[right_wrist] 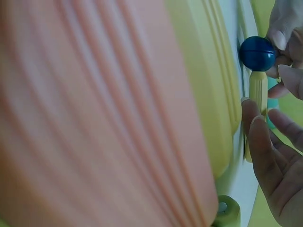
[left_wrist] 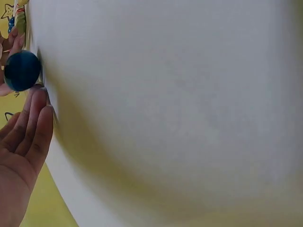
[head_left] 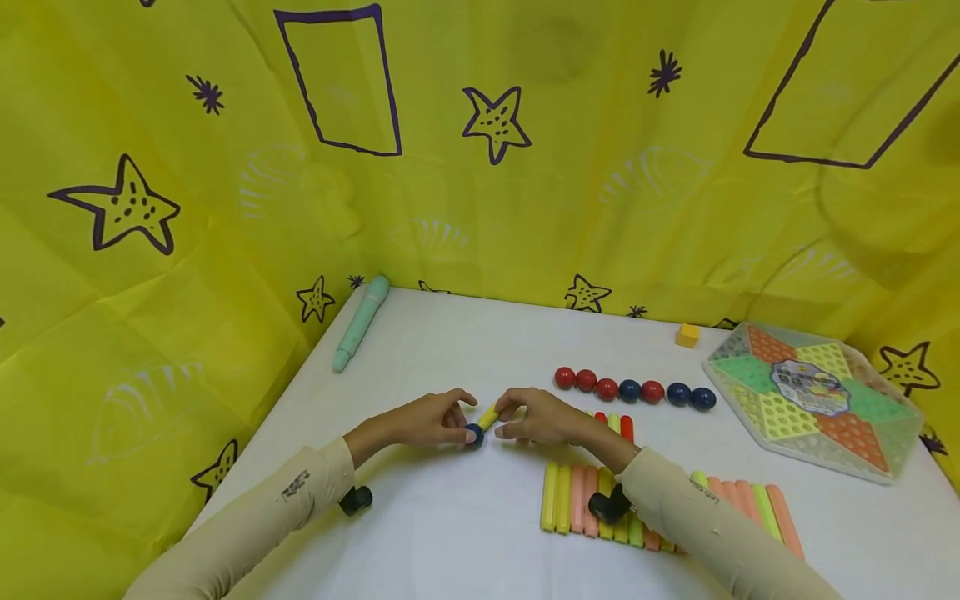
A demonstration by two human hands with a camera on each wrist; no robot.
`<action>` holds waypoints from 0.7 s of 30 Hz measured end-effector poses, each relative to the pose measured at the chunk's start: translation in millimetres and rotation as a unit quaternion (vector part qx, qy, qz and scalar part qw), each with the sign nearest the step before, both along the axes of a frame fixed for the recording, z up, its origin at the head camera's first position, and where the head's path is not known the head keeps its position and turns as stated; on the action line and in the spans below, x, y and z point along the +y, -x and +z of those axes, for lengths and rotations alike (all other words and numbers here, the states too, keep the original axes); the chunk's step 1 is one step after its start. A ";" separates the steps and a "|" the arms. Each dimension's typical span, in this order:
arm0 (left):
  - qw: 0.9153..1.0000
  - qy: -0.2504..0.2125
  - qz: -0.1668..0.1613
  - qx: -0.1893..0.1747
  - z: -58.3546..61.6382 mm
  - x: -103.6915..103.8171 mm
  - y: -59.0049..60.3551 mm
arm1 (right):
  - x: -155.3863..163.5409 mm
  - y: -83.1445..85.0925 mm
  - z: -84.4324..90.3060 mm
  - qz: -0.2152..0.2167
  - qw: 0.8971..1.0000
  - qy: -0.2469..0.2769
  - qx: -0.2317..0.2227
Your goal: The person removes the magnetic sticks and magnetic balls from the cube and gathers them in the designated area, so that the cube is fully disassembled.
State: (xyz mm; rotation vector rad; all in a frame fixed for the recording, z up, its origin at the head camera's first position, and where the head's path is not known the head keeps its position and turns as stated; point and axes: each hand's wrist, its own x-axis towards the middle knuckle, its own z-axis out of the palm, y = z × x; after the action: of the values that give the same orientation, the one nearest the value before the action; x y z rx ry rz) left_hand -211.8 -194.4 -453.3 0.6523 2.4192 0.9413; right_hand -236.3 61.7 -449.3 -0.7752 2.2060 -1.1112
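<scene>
Near the middle of the white table, my left hand (head_left: 437, 418) holds a dark blue ball (head_left: 474, 435), its thumb against the ball's side. My right hand (head_left: 542, 417) pinches a short yellow rod (head_left: 489, 416) by its far end. The rod's near end meets the ball, as the right wrist view shows, where the ball (right_wrist: 257, 53) sits at the tip of the ribbed rod (right_wrist: 258, 90). In the left wrist view the ball (left_wrist: 22, 71) lies just beyond the left fingertips, partly hiding the right hand.
Several rods (head_left: 564, 498) in yellow, pink and green lie under the right forearm. Behind them is a row of red and blue balls (head_left: 630, 390). A hexagonal game board (head_left: 813, 396), a yellow cube (head_left: 687, 335) and a mint-green tube (head_left: 362, 325) lie farther back, before a yellow curtain (head_left: 480, 217).
</scene>
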 end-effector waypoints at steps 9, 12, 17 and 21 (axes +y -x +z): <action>0.995 0.005 -0.018 0.096 1.3 7.1 19.3 | 0.3 0.4 2.8 -0.015 1.000 -0.015 -0.018; 0.992 0.031 -0.048 0.109 2.6 10.3 27.2 | 2.1 0.7 1.9 -0.016 0.999 -0.008 -0.035; 0.987 0.069 -0.088 0.114 6.2 17.4 33.0 | 6.6 1.6 1.0 -0.015 0.998 0.001 -0.063; 0.986 0.083 -0.095 0.111 8.2 24.3 33.9 | 10.7 2.8 1.4 -0.026 0.996 0.003 -0.083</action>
State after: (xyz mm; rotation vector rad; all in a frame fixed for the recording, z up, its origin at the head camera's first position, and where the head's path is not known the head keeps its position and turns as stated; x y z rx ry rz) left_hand -245.7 -170.1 -445.1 0.9493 2.5364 0.6099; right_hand -239.1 72.5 -447.8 -0.6095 2.0951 -1.1639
